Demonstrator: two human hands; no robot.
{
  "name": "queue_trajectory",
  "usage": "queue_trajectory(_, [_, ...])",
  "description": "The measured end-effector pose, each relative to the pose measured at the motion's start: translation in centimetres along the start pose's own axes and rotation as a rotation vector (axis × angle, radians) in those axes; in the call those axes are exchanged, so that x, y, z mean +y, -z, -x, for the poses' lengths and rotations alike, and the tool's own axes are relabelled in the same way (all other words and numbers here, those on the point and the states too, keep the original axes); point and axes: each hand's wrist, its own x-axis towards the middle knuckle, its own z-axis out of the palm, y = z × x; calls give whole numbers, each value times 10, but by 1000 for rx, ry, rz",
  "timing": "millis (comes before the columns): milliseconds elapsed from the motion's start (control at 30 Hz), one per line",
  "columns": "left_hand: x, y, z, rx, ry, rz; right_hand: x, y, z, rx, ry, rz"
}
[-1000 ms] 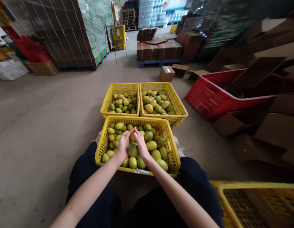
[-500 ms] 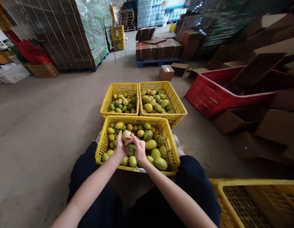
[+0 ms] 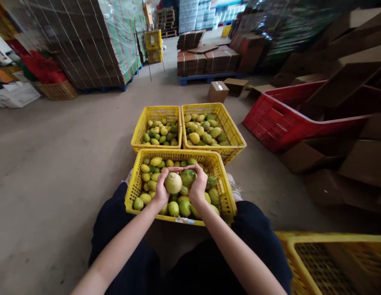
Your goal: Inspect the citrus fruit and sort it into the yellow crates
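Note:
Over the near yellow crate [image 3: 178,152], my left hand [image 3: 161,191] curls round a pale yellow-green lemon [image 3: 173,183], its blunt end facing me. Beside it, my right hand [image 3: 199,186] has its fingers wrapped over a darker green lemon [image 3: 188,178]. The fingertips of both hands meet above the two fruits. Beneath them, the crate is filled with loose lemons [image 3: 173,208], some yellow and some green. The crate stands between my legs, with a torn white label on its front rim.
Two more yellow crates [image 3: 156,146] [image 3: 215,146] of lemons stand against the near crate's far side. At right is a red crate [image 3: 270,127] among cardboard boxes [image 3: 354,170]. Another yellow crate [image 3: 338,237] sits at lower right. Wrapped pallet stacks [image 3: 73,41] are behind.
My hands have moved apart and slightly right. The right hand has turned and now grips a green lemon; the pale lemon stays in my left hand, turned and nearer to me.

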Motion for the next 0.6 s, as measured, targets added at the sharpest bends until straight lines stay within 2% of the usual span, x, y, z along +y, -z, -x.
queue_trajectory(100, [-5,1,2,45,15,-60,4,-6,8,9,42,26])
queue_trajectory(333, [4,5,-2,100,-7,-28,-3,-7,20,-133,158,161])
queue_trajectory(467, [5,4,-2,98,-17,-48,-5,-8,23,-125,204,176])
queue_trajectory(600, [2,3,-3,142,38,-14,-3,-9,23,-88,216,177])
